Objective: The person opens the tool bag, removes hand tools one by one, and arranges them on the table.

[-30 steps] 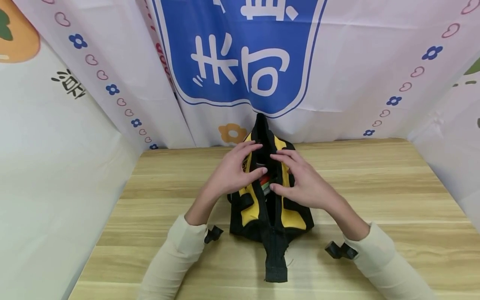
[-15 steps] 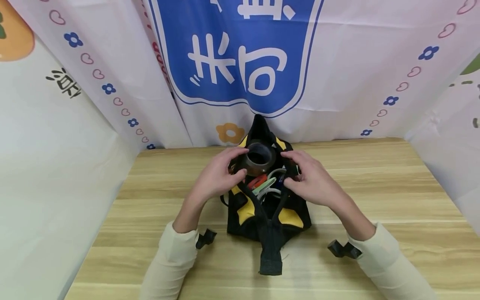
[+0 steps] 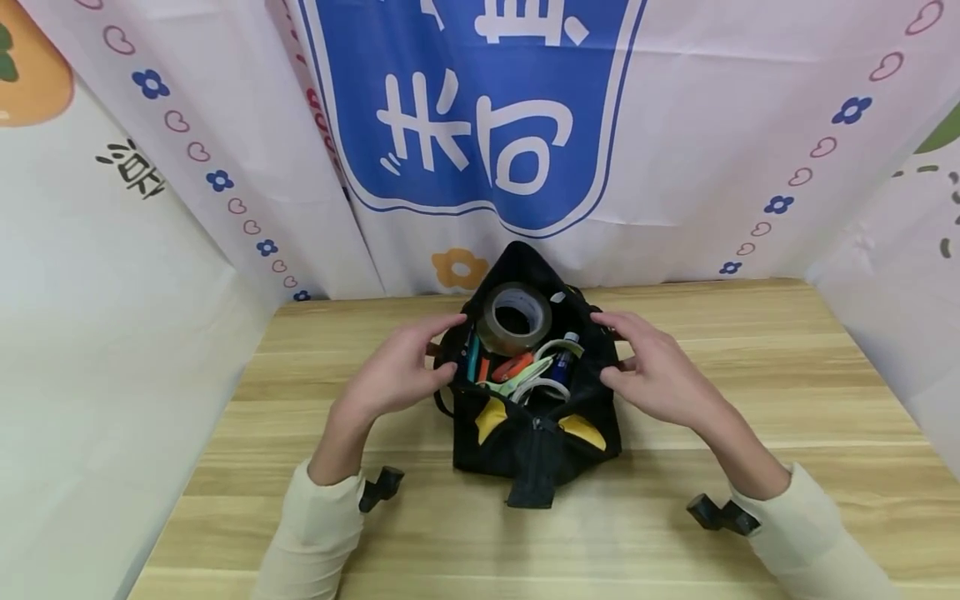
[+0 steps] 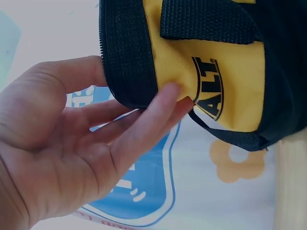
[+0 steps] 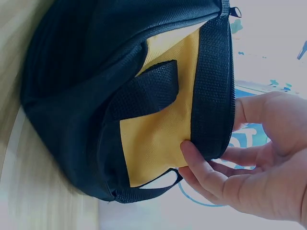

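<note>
A black and yellow tool bag stands on the table with its zipped mouth spread wide. My left hand pinches the bag's left rim; in the left wrist view the thumb lies at the zipper edge and fingers press the yellow side. On the opposite rim, my right hand holds the zipper band between thumb and fingers. Inside are a roll of brown tape, a red item, a light green item, a dark blue tube and a teal stick.
The wooden table extends to both sides of the bag and toward me. Behind it hangs a printed white and blue cloth. A black strap handle sticks out from the bag's side. Small black devices sit at both wrists.
Both hands have moved apart, pulling the bag's rims outward. The mouth has gone from a narrow slit to wide, and the tape roll and other contents have come into sight.
</note>
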`<state>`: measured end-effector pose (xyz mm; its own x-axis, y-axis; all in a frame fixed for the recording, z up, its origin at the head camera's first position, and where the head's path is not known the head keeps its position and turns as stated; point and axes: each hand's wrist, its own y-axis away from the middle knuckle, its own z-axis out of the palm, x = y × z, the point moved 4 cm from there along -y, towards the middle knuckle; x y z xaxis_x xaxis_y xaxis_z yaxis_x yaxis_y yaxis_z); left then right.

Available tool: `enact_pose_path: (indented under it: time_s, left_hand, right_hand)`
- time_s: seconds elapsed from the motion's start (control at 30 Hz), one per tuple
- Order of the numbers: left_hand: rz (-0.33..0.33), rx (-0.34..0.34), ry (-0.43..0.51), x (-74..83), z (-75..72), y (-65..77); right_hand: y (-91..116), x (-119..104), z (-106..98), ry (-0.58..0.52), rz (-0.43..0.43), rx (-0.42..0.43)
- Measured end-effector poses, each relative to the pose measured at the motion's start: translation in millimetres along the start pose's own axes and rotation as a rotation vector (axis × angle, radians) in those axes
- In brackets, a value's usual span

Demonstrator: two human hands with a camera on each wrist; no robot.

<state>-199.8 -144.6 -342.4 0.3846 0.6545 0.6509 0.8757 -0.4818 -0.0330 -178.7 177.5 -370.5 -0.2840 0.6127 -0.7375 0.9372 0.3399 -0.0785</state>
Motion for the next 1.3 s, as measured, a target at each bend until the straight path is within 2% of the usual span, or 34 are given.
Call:
enact_pose_path:
  time_s: [0.3, 0.47, 0.63, 0.8, 0.97, 1.3]
  left_hand:
    - [-0.048, 0.000, -0.007, -12.5, -10.2, 5.8]
    - [-0.091, -0.019, -0.005, -20.1, -17.5, 6.9]
    - [-0.100, -0.032, -0.003, -28.0, -26.5, 10.0]
    - [-0.064, -0.029, 0.001, -37.7, -35.9, 13.3]
    - [-0.040, -0.039, 0.000, -42.0, -39.3, 13.4]
    - [0.010, 0.001, 0.011, -38.2, -32.6, 13.1]
  right_hand:
    - [4, 6, -15, -0.021, -0.024, 0.030]
    - [5, 11, -22, -0.060, -0.028, 0.003]
    - [7, 20, -34, -0.089, -0.015, -0.033]
    - [7, 30, -45, -0.151, -0.007, -0.083]
    - [6, 33, -48, -0.177, -0.016, -0.116]
    - [2, 18, -36, -0.245, -0.094, -0.121]
